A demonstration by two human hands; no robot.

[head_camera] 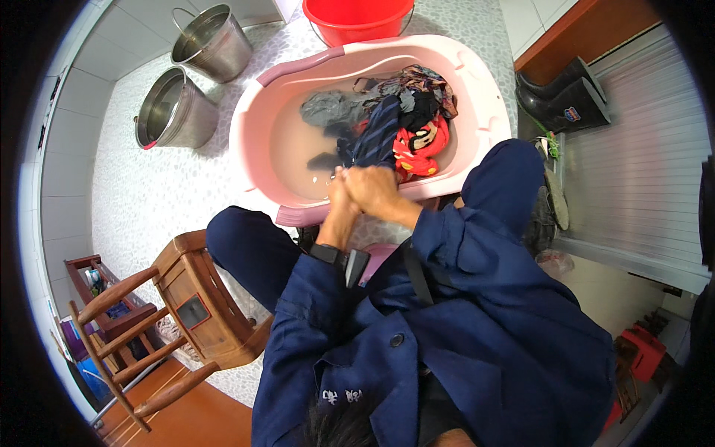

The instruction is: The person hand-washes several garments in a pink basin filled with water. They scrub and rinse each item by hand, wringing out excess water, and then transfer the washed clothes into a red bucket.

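A pink plastic tub (254, 151) of cloudy water stands before me. Above its near rim my left hand (339, 195) and my right hand (373, 190) press together, fingers closed around the near end of a dark blue striped cloth (375, 137). The rest of that cloth runs away from me over the pile in the tub. Beside it lie a red cloth with a cartoon print (422, 146), a soaked grey cloth (329, 109) and a multicoloured patterned cloth (424, 81). What my palms cover is hidden.
Two metal buckets (192, 120) (226, 53) stand at the upper left, and a red bucket (360, 25) touches the view's top beyond the tub. A wooden chair (192, 302) lies at the lower left. Black rubber boots (564, 109) are at the right, by a ribbed panel (637, 139).
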